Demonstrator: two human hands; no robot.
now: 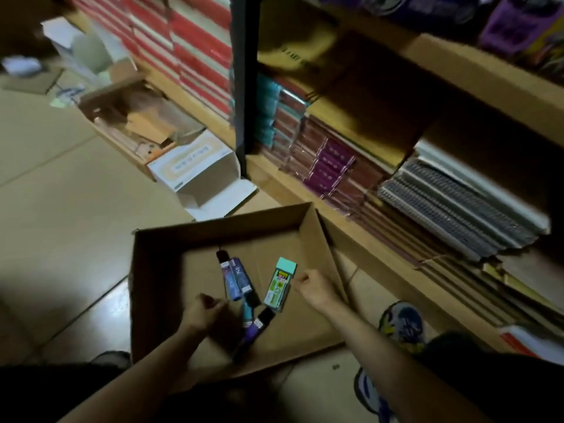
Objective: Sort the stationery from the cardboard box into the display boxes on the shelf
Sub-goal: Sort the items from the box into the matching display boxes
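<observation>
1. Cardboard box (pixel 158 270): stands open on the floor, far right corner against the foot of the shelf (pixel 473 76).
2. Green pack (pixel 279 288) with a teal top end: lies flat on the box bottom, toward the right wall.
3. Blue and purple packs (pixel 236 279): lie side by side near the middle of the box bottom; darker packs (pixel 254 326) lie closer to the near edge.
4. Left hand (pixel 207 311): hangs over the box bottom left of the middle, fingers curled, just beside the near ends of the blue and purple packs. Too blurred to tell whether anything is held.
5. Right hand (pixel 312 286): curled into a fist with nothing seen in it, just right of the green pack and close to the right wall. Cannot tell whether touching the pack.
6. Shelf: carries stacks of spiral notebooks (pixel 457 203).
7. White box (pixel 198 169): lies open on the floor beyond the far edge of the cardboard box.
</observation>
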